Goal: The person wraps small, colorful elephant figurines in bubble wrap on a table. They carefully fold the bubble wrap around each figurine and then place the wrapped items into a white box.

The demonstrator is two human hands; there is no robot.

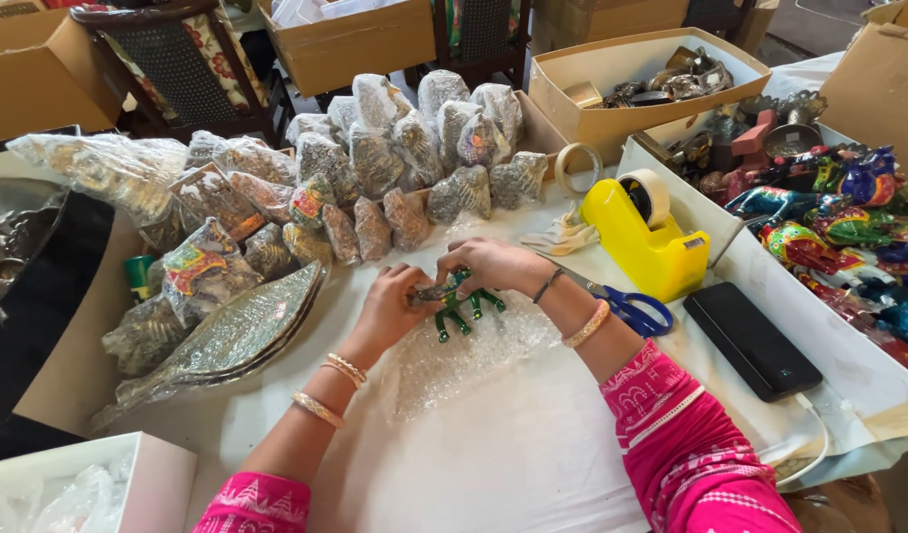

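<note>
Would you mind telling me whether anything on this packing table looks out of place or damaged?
Nothing stands out. Both hands, left hand and right hand, hold a green animal figurine over bubble wrap; the scissors and yellow tape dispenser lie close by.

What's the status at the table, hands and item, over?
Left hand and right hand both grip a small green figurine. It sits on bubble wrap. Scissors and yellow tape dispenser beside, clear.

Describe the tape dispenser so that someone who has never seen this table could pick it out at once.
Start at the white-covered table and look right of the person's right hand. The bright yellow plastic tape dispenser stands there, just beyond the blue-handled scissors. It alone is solid yellow, with a pale tape roll on top.
</note>
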